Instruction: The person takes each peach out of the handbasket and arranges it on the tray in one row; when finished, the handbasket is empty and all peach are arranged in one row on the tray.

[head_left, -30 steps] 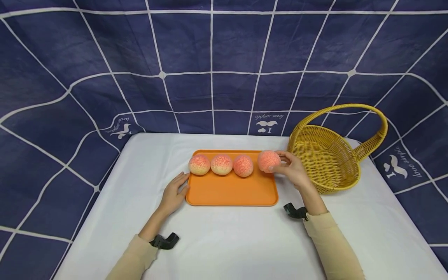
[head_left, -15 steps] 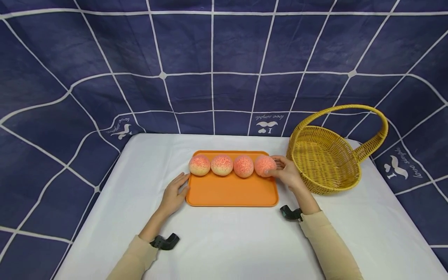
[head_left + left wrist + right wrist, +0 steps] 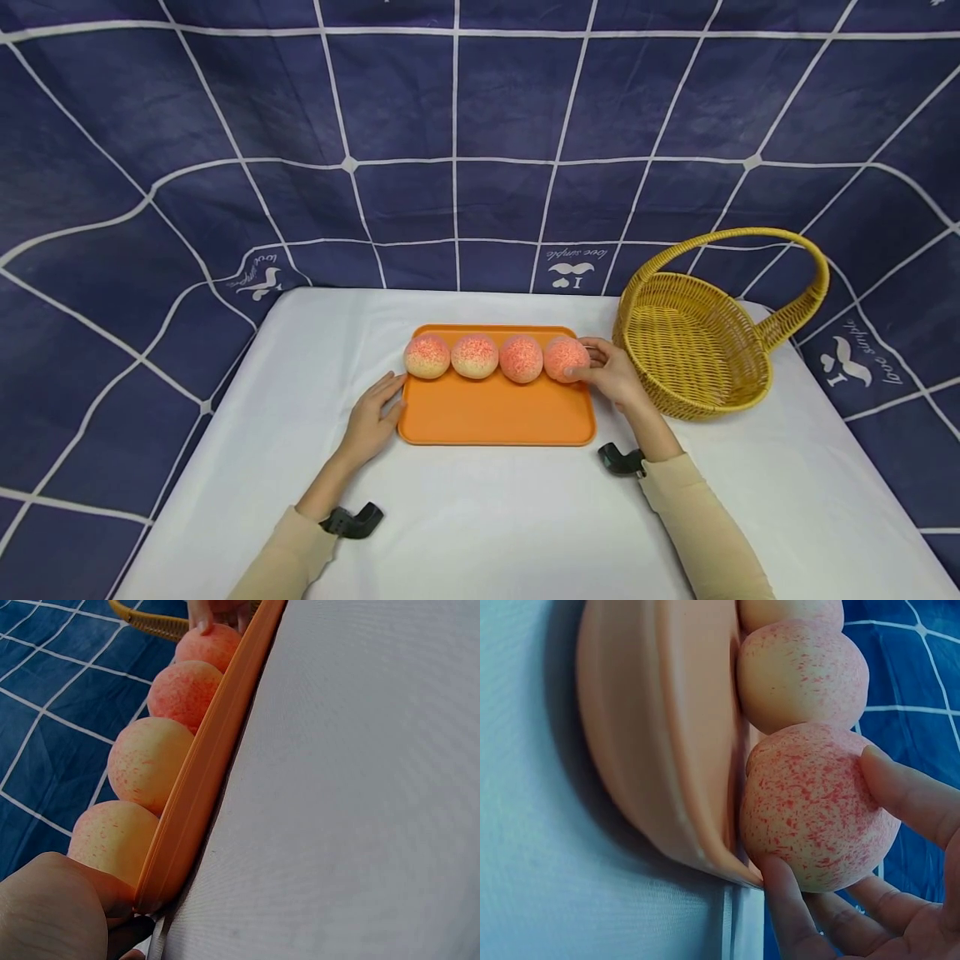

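Several pink-and-yellow peaches stand in a row along the far side of an orange tray (image 3: 495, 417). My right hand (image 3: 613, 375) holds the rightmost peach (image 3: 564, 358) on the tray, its thumb and fingers spread round it in the right wrist view. Beside that one sits a redder peach (image 3: 521, 359), then two paler ones, a peach (image 3: 474, 357) and the leftmost peach (image 3: 427, 357). My left hand (image 3: 371, 418) rests at the tray's left edge, fingers fairly straight and touching the rim. Its fingertips are partly hidden in the left wrist view.
A yellow wicker basket (image 3: 693, 400) with a tall handle stands on the right, close to my right hand. White cloth (image 3: 480, 517) covers the table. Behind it hangs a dark blue curtain (image 3: 405, 200) with white lines.
My right hand has moved left and slightly down with the rightmost peach, which now sits on the tray beside the others. My left hand has stayed put.
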{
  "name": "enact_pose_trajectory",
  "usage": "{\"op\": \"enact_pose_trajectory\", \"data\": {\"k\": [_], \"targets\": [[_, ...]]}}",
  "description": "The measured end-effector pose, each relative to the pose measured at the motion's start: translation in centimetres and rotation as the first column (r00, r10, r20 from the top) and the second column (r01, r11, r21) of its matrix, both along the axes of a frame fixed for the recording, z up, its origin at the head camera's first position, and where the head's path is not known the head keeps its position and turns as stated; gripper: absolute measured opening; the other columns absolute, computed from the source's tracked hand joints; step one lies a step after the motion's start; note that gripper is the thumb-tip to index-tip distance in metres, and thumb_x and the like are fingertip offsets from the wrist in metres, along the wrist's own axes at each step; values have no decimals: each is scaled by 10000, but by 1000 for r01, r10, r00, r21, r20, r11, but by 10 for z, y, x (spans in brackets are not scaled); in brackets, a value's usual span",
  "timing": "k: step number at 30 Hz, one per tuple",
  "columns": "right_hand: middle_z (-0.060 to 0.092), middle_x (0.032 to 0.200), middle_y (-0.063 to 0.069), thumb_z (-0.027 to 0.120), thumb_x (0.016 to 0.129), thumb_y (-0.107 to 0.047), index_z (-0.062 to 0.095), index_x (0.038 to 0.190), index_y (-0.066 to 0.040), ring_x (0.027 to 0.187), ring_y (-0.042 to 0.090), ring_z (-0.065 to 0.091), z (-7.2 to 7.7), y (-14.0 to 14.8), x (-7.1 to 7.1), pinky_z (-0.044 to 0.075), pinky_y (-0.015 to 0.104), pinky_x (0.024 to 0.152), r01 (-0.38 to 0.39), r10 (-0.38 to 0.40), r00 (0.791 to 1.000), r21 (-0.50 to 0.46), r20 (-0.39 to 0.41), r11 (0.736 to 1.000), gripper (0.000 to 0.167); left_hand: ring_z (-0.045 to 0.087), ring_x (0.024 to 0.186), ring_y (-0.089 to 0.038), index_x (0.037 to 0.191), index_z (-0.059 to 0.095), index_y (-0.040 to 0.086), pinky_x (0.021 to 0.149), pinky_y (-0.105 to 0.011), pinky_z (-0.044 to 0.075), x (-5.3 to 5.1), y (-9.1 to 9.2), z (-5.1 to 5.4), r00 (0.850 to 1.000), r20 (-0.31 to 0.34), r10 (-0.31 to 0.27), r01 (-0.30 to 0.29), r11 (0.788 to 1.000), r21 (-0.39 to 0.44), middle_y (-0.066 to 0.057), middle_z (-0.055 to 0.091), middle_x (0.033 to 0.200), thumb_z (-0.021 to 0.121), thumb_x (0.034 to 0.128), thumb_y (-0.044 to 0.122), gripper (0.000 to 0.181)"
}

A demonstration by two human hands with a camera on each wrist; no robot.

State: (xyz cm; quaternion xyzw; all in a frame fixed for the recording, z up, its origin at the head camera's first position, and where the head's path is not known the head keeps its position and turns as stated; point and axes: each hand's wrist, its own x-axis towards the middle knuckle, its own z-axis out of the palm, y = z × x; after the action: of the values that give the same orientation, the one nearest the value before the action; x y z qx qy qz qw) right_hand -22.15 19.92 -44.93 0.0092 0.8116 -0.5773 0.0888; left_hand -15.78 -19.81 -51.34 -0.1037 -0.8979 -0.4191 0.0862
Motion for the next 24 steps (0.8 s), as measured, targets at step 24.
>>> {"op": "enact_pose_trajectory", "data": {"k": [24], "targets": [[505,1363,269,741,846,-98,363,1489,-8,1183,351,569,-2,0,-1,554,223,727,-2,0,1000,110,20,994,751,377,1412,-383,1397,507,-12,1167,-574,271,-4,2,2,999,32,11,-10,1000,-28,-200,502,1449,587,957,74,456]]}}
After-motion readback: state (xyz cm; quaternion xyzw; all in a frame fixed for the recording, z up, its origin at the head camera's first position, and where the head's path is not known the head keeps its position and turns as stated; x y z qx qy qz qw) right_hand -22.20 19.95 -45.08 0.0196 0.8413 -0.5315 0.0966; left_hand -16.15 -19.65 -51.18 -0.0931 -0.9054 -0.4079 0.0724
